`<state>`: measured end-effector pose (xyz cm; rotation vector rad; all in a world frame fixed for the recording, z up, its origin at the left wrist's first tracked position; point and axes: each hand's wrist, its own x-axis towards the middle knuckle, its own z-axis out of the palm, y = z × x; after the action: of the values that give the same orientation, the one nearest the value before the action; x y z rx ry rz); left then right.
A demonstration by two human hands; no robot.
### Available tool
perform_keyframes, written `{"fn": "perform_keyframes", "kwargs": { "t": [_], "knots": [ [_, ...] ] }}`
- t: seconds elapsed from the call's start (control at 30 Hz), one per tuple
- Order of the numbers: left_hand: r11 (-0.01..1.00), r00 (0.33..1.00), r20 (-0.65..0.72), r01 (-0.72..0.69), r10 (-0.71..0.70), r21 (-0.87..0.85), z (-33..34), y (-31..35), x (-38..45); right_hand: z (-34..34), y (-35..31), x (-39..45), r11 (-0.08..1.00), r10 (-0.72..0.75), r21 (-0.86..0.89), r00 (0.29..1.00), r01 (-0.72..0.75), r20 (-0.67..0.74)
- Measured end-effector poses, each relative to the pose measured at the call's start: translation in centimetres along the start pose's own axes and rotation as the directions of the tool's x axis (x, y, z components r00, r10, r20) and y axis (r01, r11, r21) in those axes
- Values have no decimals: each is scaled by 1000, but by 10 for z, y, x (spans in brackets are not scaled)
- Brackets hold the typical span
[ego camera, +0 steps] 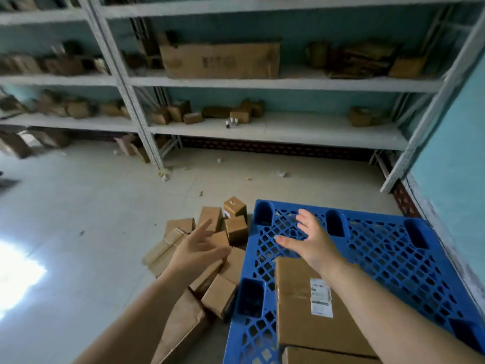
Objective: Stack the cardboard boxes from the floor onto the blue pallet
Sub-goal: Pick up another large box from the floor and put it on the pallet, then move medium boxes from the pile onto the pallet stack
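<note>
A blue lattice pallet (pixel 388 248) lies on the floor at lower right. On its near part rests a flat cardboard box with a white label (pixel 301 324), and the edge of another box (pixel 328 357) shows below it. Several cardboard boxes (pixel 210 258) lie jumbled on the floor along the pallet's left edge. My left hand (pixel 195 250) hovers over that pile, fingers spread and empty. Above the pallet, just beyond the labelled box, my right hand (pixel 312 240) is open and holds nothing.
Grey metal shelving (pixel 275 127) with cardboard boxes and small bottles runs along the back wall. A turquoise wall (pixel 451 166) stands close behind the pallet on the right. Bare concrete floor (pixel 78 219) with scraps of litter stretches to the left.
</note>
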<state>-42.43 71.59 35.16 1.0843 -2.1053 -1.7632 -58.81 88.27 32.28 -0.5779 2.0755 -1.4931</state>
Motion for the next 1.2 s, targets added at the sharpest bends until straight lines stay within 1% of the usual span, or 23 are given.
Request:
{"fn": "perform_keyframes", "kwargs": {
  "t": [0.1,0.27,0.37,0.47,0.57,0.7,0.87,1.03,1.2],
  "knots": [
    [997,993,-89,-79,80,15,-42,61,-59,-3,-88,-31,993,-96,78,995,93,37],
    [990,948,-293,-138,123,-33,-114,130,-172,6,-204,-92,971,-213,140,968,194,136],
    [989,914,-390,-140,112,-44,-149,142,-233,24,-245,-131,958,-266,163,940,235,212],
    [986,877,-465,-162,121,-47,-181,137,-285,53,-272,-169,944,-326,148,910,296,257],
    [982,853,-510,-174,113,-73,-212,123,-329,86,-288,-206,937,-349,142,889,320,296],
    [981,832,-541,-186,125,-60,-259,96,-378,131,-298,-251,928,-372,131,878,348,301],
    [987,832,-542,-161,120,-28,-319,58,-425,192,-299,-288,929,-370,109,872,354,322],
    [989,847,-523,-142,94,-52,-357,23,-435,247,-292,-306,941,-338,106,880,321,334],
    [989,867,-491,-131,80,-69,-378,4,-412,283,-284,-300,952,-302,70,887,297,350]
  ]
}}
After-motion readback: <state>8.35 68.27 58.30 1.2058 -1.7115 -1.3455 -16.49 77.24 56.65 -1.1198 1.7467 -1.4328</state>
